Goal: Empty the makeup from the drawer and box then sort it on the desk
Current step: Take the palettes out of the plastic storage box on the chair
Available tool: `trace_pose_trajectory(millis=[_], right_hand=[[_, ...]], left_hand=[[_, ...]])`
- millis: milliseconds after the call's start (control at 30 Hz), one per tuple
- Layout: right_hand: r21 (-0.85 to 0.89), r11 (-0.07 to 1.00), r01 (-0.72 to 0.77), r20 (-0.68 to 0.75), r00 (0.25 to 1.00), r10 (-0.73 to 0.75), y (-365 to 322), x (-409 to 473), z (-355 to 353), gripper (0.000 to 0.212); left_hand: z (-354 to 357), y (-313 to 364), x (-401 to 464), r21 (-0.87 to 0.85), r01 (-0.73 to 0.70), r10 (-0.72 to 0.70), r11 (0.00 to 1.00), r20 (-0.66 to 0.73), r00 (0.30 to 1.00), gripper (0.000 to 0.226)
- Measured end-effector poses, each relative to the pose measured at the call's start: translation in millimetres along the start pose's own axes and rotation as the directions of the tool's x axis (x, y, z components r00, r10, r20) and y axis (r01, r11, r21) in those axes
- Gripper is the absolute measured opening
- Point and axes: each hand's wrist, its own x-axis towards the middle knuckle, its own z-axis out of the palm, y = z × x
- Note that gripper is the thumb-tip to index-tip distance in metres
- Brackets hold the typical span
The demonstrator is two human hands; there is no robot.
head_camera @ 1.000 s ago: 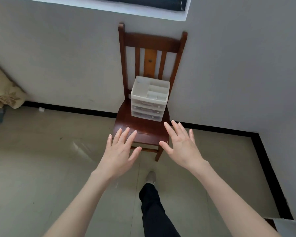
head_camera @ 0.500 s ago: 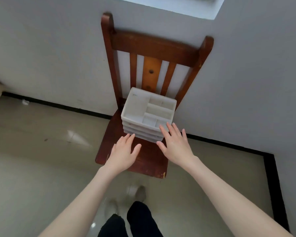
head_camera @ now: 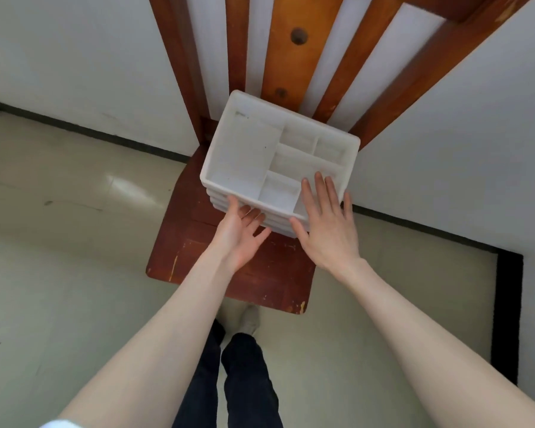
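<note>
The white box (head_camera: 260,149) sits upright on a chair (head_camera: 198,242), its long side slanting right; the left hand (head_camera: 240,231) and right hand (head_camera: 328,230) reach its front, fingers spread.

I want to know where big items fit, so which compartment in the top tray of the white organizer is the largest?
The compartment on the tray's left side is the largest. It runs the organizer's full depth, while the right side is split into several small sections.
</note>
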Motion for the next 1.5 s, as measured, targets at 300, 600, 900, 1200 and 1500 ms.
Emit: trace_pose_trajectory(millis=[300,600,900,1200,1500], right_hand=[[-0.006,0.999,-0.031,-0.055,0.998,0.031,-3.2,2.8,9.5,0.065],[-0.083,0.995,-0.049,-0.026,0.999,0.047,-5.7,1.5,5.1,0.064],[-0.108,0.991,-0.073,-0.02,0.997,0.072,-8.7,0.3,2.2,0.064],[0.391,0.919,-0.042,-0.247,0.958,0.148,-33.0,-28.0,1.1,0.05],[0.696,0.472,-0.541,0.309,0.819,0.484,-67.6,-28.6,20.7,0.034]], left_hand=[[-11.3,-9.7,17.9,-0.167,0.045,-0.034,0.985,0.07,0.997,0.074],[-50.1,-29.1,-13.4,-0.047,0.043,-0.047,0.998,-0.083,0.995,0.064],[-78.4,-45.5,-45.5,0.01,0.076,-0.074,0.997,-0.112,0.991,0.054],[-79.6,-29.2,-54.3,0.237,0.214,-0.168,0.948,-0.199,0.965,0.046],[-73.4,8.8,-71.7,0.571,0.047,0.075,0.819,-0.188,0.979,0.024]])
